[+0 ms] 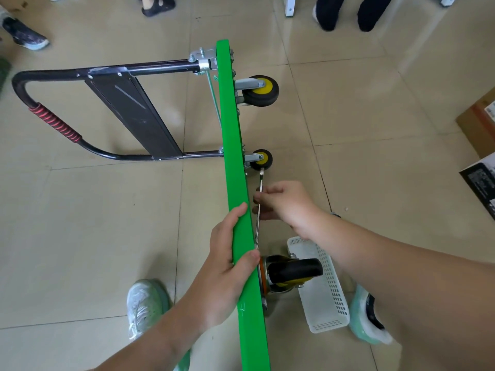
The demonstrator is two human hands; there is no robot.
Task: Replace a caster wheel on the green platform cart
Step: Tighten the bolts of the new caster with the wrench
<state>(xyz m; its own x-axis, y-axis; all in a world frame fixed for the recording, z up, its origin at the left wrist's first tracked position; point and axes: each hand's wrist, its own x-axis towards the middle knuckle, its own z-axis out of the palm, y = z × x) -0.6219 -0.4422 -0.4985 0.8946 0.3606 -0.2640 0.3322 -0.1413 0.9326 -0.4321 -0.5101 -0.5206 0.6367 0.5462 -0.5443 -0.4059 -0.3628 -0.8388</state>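
The fingers (235, 212) of the left hand (230, 261) wrap over the upper edge of the green platform cart (235, 183), clamped on it, thumb pressed against the side facing the wheels. The right hand (286, 204) pinches a slim metal wrench (259, 210) between closed fingers (261, 195), just beside the deck's underside.

The cart stands on its long edge on the floor (107, 223), running from 12 o'clock down to 6 o'clock. Its black handle (80, 108) lies out toward 9 o'clock. Two yellow-hubbed wheels (261, 90) stick out toward 3 o'clock further up the deck, and a larger black caster (292, 271) sits just below the left thumb. A white perforated basket (321, 285) rests on the floor behind the caster, at 5 o'clock.

The floor is pale beige tile with dark grout lines. Other people's feet (25, 34) stand near 11 and 1 o'clock, cardboard boxes (479, 124) at 3 o'clock.
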